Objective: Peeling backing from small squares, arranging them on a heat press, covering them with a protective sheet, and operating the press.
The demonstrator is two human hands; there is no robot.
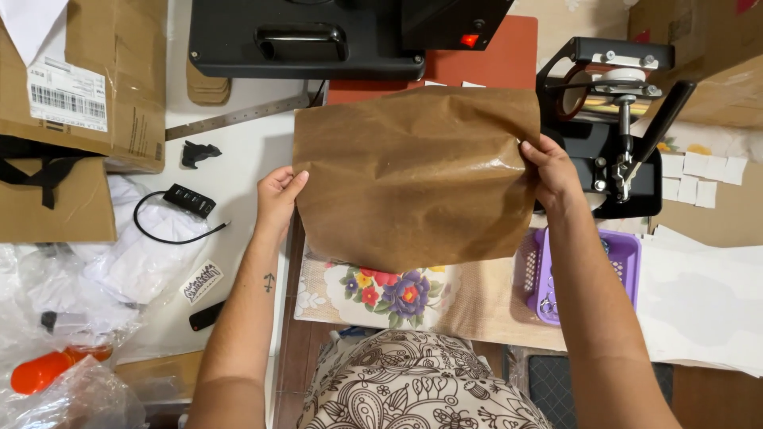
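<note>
Patterned fabric (413, 381) on the person's lap fills the bottom of the head view, and above it two bare arms reach forward over a crowded worktable. Both hands are clamped on a large brown sheet (417, 175) of crinkled, glossy paper: the left hand (276, 199) pinches its left edge, thumb on top, while the right hand (552, 171) grips the right edge, so the hands are well apart and the sheet hangs taut between them, lifted above the table. Just below its lower edge lies a floral-printed cloth (389, 292) on a beige surface. Beyond the sheet sits a black heat press (318, 36) with a red base plate (493, 59) showing behind the sheet's top edge; a mug press (612, 119) with a black lever stands to the right, beside a purple basket (580, 274). A metal ruler (238, 117), a small black hub with cable (187, 202) and cardboard boxes (79, 79) lie to the left. Handling such a thin sheet well seems to call for an even pull from both edges, keeping it flat and level so no crease forms, and squaring its corners over whatever it covers before letting go.
</note>
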